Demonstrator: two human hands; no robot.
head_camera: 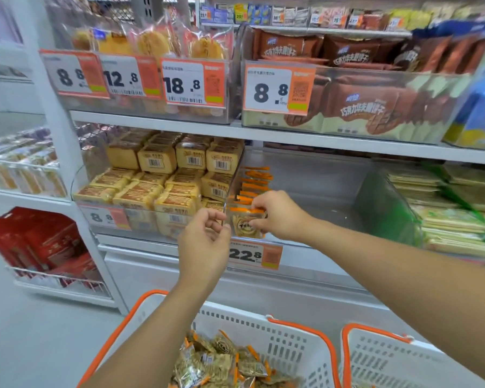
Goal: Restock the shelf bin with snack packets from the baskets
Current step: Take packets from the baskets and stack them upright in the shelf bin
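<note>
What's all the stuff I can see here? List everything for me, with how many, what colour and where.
Snack packets: one row, clear with orange tops, left side of the clear shelf bin on the middle shelf.
Price tag: one, white and orange, reads 22.8, on the bin's front.
Loose packets: a pile, gold and orange, in the left basket.
Baskets: two, white with orange handles, bottom of view.
Yellow packets: many, bin to the left.
Brown packets: many, top shelf on the right.
Round golden cakes: several packs, top shelf on the left.
Green packets: stacks, far right.
Red boxes: several, lower left rack.
Left hand: fingers curled at the bin's front corner.
Right hand: grip pinching the front packet.
</note>
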